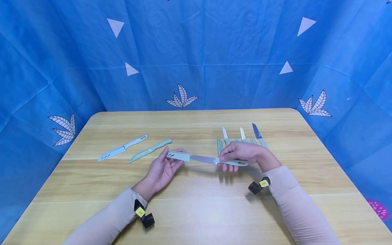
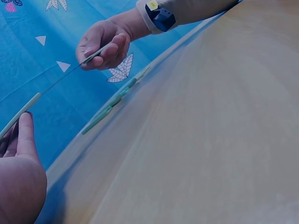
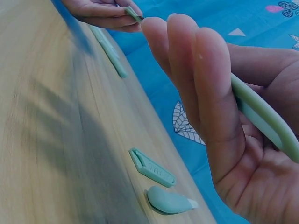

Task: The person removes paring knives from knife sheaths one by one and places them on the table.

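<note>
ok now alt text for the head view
Left hand holds a slotted pale-green sheath; right hand grips a pale-green-handled knife, its metal blade partly inside. On the pale wood-grain table, two pale-green sheathed knives lie to the left and three bare-bladed knives to the right.

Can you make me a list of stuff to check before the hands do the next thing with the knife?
1. Handle held: ok, the right grip has it.
2. Cover held: ok, the left grip has it between thumb and fingers.
3. Blade lined up: ok, it meets the cover's open end.
4. Blade all covered: not ok, a long bare part shows between cover and handle.
5. How far the tip is inside: cannot tell, the cover hides it.
6. Other blades covered: not ok, three knives on the table's right side have bare blades.
</note>
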The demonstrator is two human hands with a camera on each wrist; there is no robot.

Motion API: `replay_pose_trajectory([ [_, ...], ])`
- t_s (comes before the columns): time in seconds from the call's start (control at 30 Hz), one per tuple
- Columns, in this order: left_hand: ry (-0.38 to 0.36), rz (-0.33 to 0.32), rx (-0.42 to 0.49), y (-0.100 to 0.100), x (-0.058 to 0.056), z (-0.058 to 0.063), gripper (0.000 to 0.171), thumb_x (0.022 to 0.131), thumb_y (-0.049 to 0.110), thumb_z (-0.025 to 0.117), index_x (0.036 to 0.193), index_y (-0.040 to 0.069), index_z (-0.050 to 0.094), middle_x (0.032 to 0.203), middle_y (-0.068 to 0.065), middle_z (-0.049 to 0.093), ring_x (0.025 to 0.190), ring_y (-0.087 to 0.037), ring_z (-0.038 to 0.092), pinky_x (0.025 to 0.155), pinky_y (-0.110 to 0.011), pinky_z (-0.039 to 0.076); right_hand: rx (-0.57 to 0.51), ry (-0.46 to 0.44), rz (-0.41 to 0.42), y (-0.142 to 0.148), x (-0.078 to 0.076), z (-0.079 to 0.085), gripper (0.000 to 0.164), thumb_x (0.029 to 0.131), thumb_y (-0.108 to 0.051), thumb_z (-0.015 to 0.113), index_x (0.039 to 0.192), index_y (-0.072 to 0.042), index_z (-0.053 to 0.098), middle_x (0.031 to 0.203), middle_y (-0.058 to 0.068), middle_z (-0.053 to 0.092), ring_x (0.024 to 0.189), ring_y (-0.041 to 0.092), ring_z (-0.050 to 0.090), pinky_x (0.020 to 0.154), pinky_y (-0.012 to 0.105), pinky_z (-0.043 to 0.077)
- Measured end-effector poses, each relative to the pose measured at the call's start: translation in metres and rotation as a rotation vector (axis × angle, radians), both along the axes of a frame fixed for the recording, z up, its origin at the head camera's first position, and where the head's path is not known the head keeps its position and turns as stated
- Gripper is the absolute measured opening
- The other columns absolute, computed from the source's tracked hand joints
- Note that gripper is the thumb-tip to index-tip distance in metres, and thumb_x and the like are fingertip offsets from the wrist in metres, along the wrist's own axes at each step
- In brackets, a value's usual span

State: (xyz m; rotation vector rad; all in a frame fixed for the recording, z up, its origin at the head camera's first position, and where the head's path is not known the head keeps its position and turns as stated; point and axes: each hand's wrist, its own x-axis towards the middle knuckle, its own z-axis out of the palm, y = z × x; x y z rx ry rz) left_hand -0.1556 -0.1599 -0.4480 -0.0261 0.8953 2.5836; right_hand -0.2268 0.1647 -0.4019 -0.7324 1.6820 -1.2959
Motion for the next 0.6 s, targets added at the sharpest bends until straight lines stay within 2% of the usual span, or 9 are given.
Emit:
replay_pose_trajectory([
  [0.23, 0.005, -0.003, 0.013, -0.0012, -0.0002, 0.0008, 0.049, 0.105, 0.041, 0.037, 0.123, 0.001, 0.059, 0.127, -0.018, 0.061, 0.12, -0.025, 0.058, 0.108, -0.03, 0.04, 0.002, 0.003, -0.015, 0.0025, -0.0007, 0.0003, 0.035, 0.1, -0.014, 0.057, 0.111, 0.018, 0.06, 0.085, 0.022, 0.07, 0.061, 0.016, 0.065, 0.054, 0.026, 0.059],
  [0.47, -0.009, 0.032, 0.03, -0.0038, -0.0035, 0.0017, 0.047, 0.106, 0.039, 0.036, 0.127, 0.0, 0.054, 0.125, -0.018, 0.062, 0.116, -0.025, 0.061, 0.105, -0.029, 0.043, 0.014, 0.033, -0.028, 0.0061, -0.0015, 0.003, 0.04, 0.099, -0.02, 0.059, 0.108, 0.019, 0.059, 0.092, 0.038, 0.063, 0.063, 0.019, 0.065, 0.056, 0.028, 0.059],
  [0.6, -0.006, 0.038, 0.022, -0.0057, -0.0048, 0.0017, 0.048, 0.106, 0.039, 0.036, 0.127, 0.0, 0.054, 0.128, -0.019, 0.06, 0.118, -0.025, 0.06, 0.105, -0.029, 0.043, 0.019, 0.054, -0.036, 0.0076, -0.001, 0.006, 0.041, 0.099, -0.021, 0.06, 0.109, 0.019, 0.058, 0.092, 0.034, 0.065, 0.065, 0.019, 0.065, 0.058, 0.028, 0.059],
])
